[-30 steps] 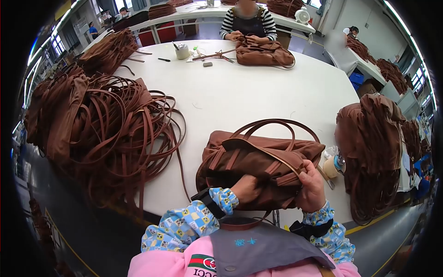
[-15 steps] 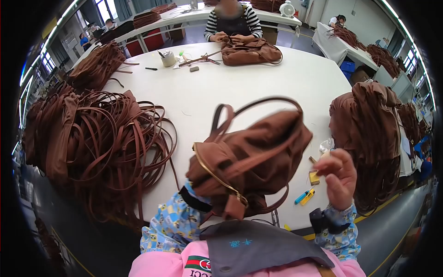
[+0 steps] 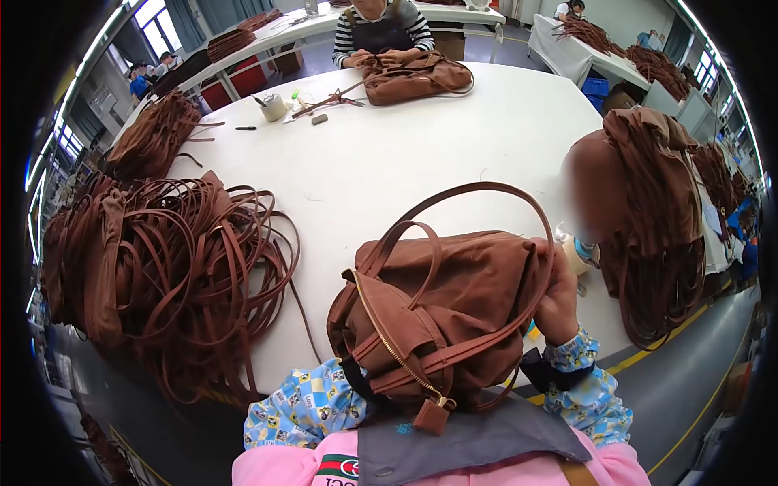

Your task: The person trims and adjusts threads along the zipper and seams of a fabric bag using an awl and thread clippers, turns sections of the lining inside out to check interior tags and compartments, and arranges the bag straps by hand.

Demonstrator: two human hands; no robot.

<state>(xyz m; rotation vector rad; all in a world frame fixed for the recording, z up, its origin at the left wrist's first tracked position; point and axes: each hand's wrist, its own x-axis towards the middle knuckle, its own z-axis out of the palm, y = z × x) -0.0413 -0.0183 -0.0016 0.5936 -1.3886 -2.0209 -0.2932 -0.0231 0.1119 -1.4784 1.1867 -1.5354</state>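
A brown bag (image 3: 478, 283) with a gold zipper and long looped handles stands at the table's near edge, in front of my body. Its zipper runs down the left side to a small brown tab (image 3: 430, 415) at the bottom. My right hand (image 3: 557, 300) is closed on the bag's right end, thumb side against the fabric. The left forearm, in a patterned sleeve (image 3: 308, 405), reaches to the bag's left side, and the left hand itself is hidden by the bag.
A large heap of brown straps and bags (image 3: 170, 267) lies at the left, a smaller pile (image 3: 154, 134) behind it. Another stack (image 3: 648, 211) hangs over the right edge. Across the white table (image 3: 324, 170), a person handles a brown bag (image 3: 417, 79) near a cup (image 3: 272, 107).
My right hand, earlier raised open beside the bag, has come down onto its right end. The bag has turned and settled lower, with its handles spread upward. The view has shifted.
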